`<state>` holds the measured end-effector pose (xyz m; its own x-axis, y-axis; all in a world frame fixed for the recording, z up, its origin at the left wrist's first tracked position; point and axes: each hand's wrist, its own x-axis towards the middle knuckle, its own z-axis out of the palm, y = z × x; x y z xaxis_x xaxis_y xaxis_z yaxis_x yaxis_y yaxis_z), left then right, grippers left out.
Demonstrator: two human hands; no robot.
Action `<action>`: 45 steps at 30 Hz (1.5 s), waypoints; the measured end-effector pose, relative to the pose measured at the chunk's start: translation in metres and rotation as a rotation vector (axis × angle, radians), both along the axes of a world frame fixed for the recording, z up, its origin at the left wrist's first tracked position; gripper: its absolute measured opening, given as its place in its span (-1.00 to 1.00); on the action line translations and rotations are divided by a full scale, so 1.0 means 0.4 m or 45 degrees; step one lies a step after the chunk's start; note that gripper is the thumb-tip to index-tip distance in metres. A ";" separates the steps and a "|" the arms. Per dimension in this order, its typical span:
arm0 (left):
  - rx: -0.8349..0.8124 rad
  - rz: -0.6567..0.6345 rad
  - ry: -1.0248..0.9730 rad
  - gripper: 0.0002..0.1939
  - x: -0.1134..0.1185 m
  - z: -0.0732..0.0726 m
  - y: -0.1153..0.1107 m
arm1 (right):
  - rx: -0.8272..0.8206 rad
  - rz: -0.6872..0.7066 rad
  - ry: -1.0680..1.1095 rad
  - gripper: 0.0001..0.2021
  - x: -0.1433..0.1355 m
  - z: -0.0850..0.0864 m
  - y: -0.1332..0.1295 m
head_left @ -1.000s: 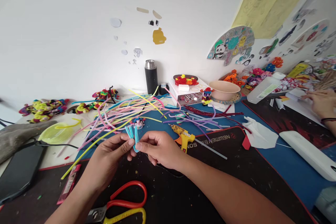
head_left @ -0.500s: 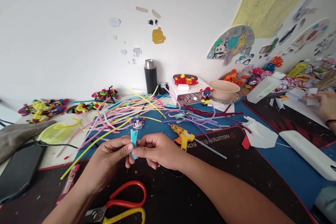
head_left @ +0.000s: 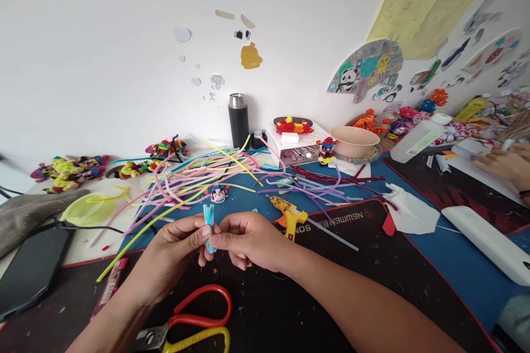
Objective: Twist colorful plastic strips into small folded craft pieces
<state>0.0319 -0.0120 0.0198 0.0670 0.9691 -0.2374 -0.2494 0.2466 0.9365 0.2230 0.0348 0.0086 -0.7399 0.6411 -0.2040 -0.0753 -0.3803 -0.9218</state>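
A short, folded bundle of light-blue pipe cleaner [head_left: 209, 215] stands upright between my two hands, above the dark mat. My left hand [head_left: 180, 240] pinches it between thumb and fingers from the left. From the right, my right hand [head_left: 248, 237] grips the same piece at its lower part, thumb in front. A small painted doll head [head_left: 218, 193] lies just beyond my fingers. To the right of my right hand rests a yellow hot glue gun [head_left: 292, 218]. Scissors with red and yellow handles [head_left: 202, 317] lie on the mat below my hands.
Loose coloured pipe cleaners [head_left: 194, 171] spread across the table behind my hands. A black thermos [head_left: 238, 121], a beige bowl [head_left: 354, 142] and finished figures [head_left: 68, 171] stand along the wall. Another person's hand [head_left: 507, 165] works at far right. A phone [head_left: 39, 265] lies at left.
The blue bundle has turned slightly, and its top ends now spread a little apart. Both my hands stay almost in place. The other person's hand at right has shifted left.
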 end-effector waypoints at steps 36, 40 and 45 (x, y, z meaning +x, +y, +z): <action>-0.130 -0.430 -0.041 -0.48 0.021 0.008 -0.017 | 0.166 -0.358 0.116 -0.53 -0.005 -0.034 0.023; -0.153 -0.416 0.005 -0.49 0.025 0.017 -0.015 | 0.203 -0.360 0.083 -0.55 -0.005 -0.041 0.024; -0.161 -0.404 -0.046 -0.51 0.027 0.002 -0.012 | 0.197 -0.344 0.093 -0.56 -0.004 -0.034 0.020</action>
<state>0.0427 -0.0167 0.0208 0.3710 0.8616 -0.3465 -0.1740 0.4310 0.8854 0.2214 0.0430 -0.0048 -0.5479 0.8355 -0.0412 -0.2225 -0.1930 -0.9557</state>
